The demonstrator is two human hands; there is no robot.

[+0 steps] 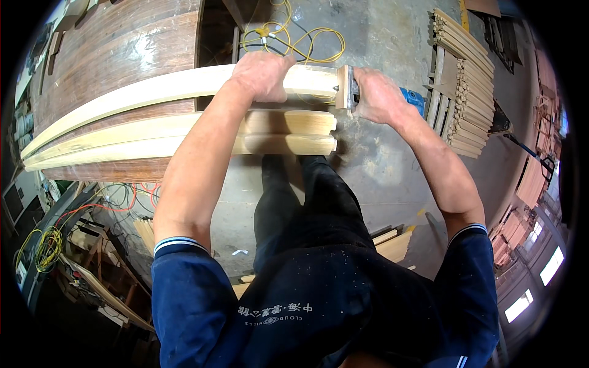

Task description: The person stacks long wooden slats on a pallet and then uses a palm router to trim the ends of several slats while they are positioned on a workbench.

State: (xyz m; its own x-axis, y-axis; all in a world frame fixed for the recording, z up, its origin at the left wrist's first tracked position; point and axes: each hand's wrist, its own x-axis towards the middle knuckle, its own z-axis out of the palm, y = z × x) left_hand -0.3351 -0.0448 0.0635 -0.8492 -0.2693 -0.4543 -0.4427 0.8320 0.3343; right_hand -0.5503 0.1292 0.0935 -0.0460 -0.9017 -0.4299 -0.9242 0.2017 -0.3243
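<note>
My left hand point(262, 75) is wrapped over a long, pale, curved wooden rail point(184, 84), near its right end. My right hand point(378, 97) grips a blue power sander point(346, 87), its flat pad standing upright against that rail's end; my fingers hide much of the tool's body. Two similar pale rails point(287, 121) lie side by side nearer to me. Their right ends stick out past the edge of a brown wooden tabletop point(123, 52), and they meet the held rail closely at the far left.
Yellow cable point(331, 46) lies looped on the concrete floor beyond the rails. At the right, many wooden pieces point(472, 92) are stacked in a pile. Coiled cords point(49, 250) and a cluttered wooden frame are at the lower left. More boards point(392, 245) lie near my legs.
</note>
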